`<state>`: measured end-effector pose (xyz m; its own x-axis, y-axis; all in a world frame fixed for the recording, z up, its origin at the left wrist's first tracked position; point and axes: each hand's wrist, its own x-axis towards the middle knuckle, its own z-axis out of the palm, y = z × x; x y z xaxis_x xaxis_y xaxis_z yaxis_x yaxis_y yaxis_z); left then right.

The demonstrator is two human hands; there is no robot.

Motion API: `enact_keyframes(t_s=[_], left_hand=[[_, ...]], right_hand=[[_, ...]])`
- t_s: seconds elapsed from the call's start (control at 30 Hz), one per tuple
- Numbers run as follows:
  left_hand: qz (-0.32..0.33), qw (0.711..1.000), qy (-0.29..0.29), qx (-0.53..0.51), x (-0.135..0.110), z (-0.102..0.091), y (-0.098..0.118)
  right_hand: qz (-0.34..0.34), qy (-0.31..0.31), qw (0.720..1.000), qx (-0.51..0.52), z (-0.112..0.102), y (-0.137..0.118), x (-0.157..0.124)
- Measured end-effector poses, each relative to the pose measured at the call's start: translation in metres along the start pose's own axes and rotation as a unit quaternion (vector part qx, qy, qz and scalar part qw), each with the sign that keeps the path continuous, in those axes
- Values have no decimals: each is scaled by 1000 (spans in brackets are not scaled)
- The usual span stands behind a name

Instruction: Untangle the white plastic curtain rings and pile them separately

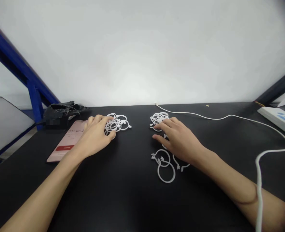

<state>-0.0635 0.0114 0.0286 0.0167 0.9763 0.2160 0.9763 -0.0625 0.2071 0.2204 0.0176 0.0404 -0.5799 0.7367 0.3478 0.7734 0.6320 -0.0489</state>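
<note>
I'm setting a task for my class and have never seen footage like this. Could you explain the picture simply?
There is no machine here: these are one person's bare hands, seen by a camera worn on their head, looking forward and down. On the black table lie white open rings: a left heap, a right heap and some loose rings nearer the camera. The left hand is at the left heap and the right hand at the right one, thumbs apart from fingers. Neither clearly grips a ring. A phone is partly hidden by the left arm; a white cable runs rightward.

Thin white rings (160,118), many overlapping
</note>
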Motion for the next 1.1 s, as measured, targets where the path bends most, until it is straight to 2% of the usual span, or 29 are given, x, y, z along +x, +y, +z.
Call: enact_keyframes(t_s=[0.17, 0.47, 0.73, 0.93, 1.1], left_hand=[[-13, 1000, 4, 11, 2, -1, -4], [1, 1000, 19, 7, 1, -2, -3], [12, 999, 26, -30, -1, -9, 7], [90, 992, 59, -69, -7, -7, 22], [167, 979, 75, -92, -15, -2, 38]], right_hand=[[6, -12, 999, -31, -3, 2, -2], [43, -21, 997, -61, -6, 11, -5], [68, -61, 994, -59, 3, 11, -3], [75, -60, 994, -45, 8, 6, 0], [68, -7, 998, -13, 4, 4, 1]])
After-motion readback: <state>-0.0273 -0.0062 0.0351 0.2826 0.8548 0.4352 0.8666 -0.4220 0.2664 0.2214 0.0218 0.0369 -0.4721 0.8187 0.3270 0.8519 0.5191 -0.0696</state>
